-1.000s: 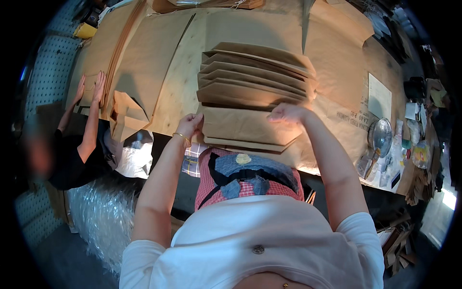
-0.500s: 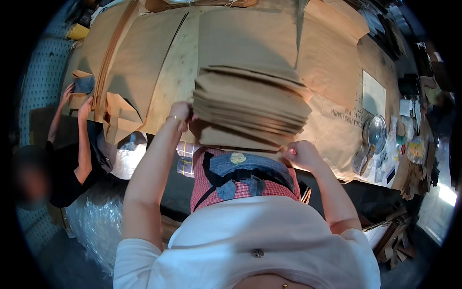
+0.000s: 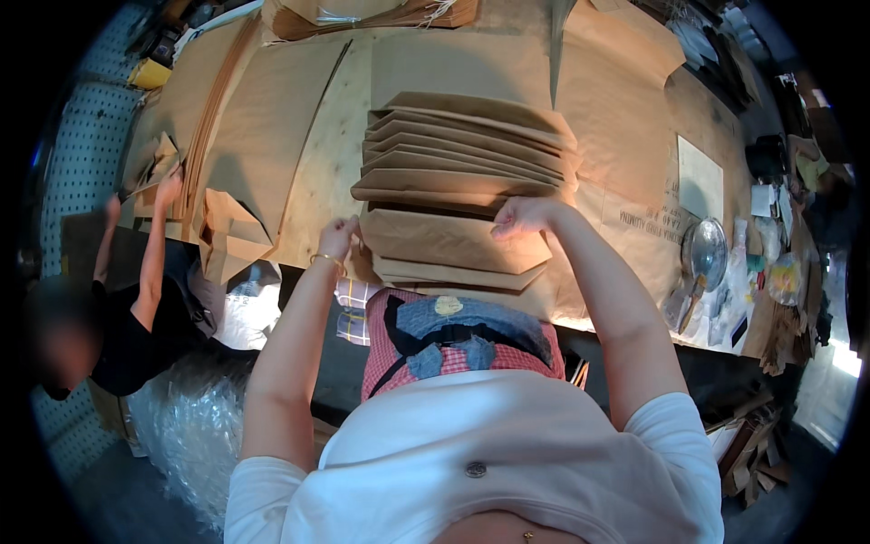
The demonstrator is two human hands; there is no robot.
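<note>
Bags of brown paper (image 3: 471,156) lie overlapped like steps on the tabletop (image 3: 324,154), right in front of the person in the white top, their folded ends showing one behind another. Nearest the person's waist is the front bag (image 3: 453,240), its broad folded face lit from above. The left hand (image 3: 336,238) is at that bag's left edge, fingers curled in; from where I stand I cannot tell whether they pinch the paper. The right hand (image 3: 523,218) comes over the same bag's upper edge, right of its middle, fingers bent and drawn together, though their grip is hidden from me too. Off to the left, a loose folded bag (image 3: 231,234) sits by the table edge, and beyond it a co-worker's hand (image 3: 169,188) is at more brown paper. Over on the right, a round metal pan (image 3: 705,252) rests near a white sheet (image 3: 700,177).
</note>
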